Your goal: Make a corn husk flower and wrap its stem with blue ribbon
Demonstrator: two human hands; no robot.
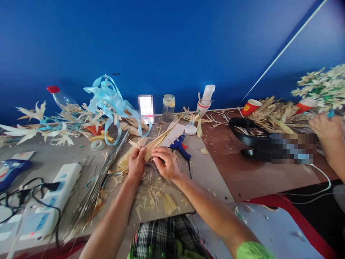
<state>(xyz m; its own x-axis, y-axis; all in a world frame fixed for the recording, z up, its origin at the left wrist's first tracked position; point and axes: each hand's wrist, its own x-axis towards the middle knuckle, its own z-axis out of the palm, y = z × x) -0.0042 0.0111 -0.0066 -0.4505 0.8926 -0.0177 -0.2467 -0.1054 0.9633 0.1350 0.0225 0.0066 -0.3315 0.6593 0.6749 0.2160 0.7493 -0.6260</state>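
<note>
Beneath the blue glue gun (pixel 179 145) spreads your grey tabletop (pixel 206 181). Well left of the gun lies a wire bundle (pixel 107 167); just left of the gun, a long dried husk (pixel 159 141). Your left hand (pixel 137 162) pinches its base; your right hand (pixel 167 163) meets its edge, grip unclear. Nearer you lie scraps (pixel 169 204).

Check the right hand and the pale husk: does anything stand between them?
Nothing visible does. The right hand is close beside the husk, which the left hand holds; whether fingertips touch it is unclear. The blue glue gun lies beyond the right hand, not in between.
</note>
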